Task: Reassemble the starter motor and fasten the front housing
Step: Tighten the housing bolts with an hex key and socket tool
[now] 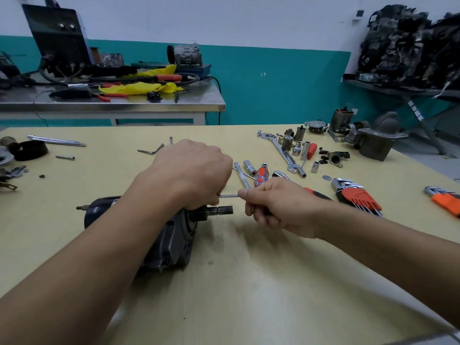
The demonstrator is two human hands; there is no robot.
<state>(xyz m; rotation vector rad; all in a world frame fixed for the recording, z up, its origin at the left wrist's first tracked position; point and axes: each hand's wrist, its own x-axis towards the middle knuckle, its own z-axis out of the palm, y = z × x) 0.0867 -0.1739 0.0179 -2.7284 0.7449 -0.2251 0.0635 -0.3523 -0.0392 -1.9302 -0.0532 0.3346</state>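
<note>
left hand (191, 173): rests on top of the starter motor's front end, knuckles up, fingers curled down and closed on the left end of a thin metal rod (229, 195).
right hand (278, 205): just right of the motor, thumb and forefinger pinching the rod's right end, other fingers curled beneath.
thin metal rod: level between the two hands, just above the shaft.
starter motor (171, 240): dark body lying on its side on the yellow table (249, 295), centre-left, partly under the left forearm; shaft (220, 210) points right.
ratchet (280, 174): chrome head and black-red handle, lying just behind the right hand.
screwdriver (261, 174): clear orange handle, beyond the right hand.
hex key set (358, 197): red holder, right of the right hand; a second set (445, 199) at the right edge.
wrench (283, 153) and sockets (296, 148): far right of centre.
grey housing (378, 143): far right corner.
loose hex key (151, 151): beyond the left hand.
black ring (31, 150): far left.
</note>
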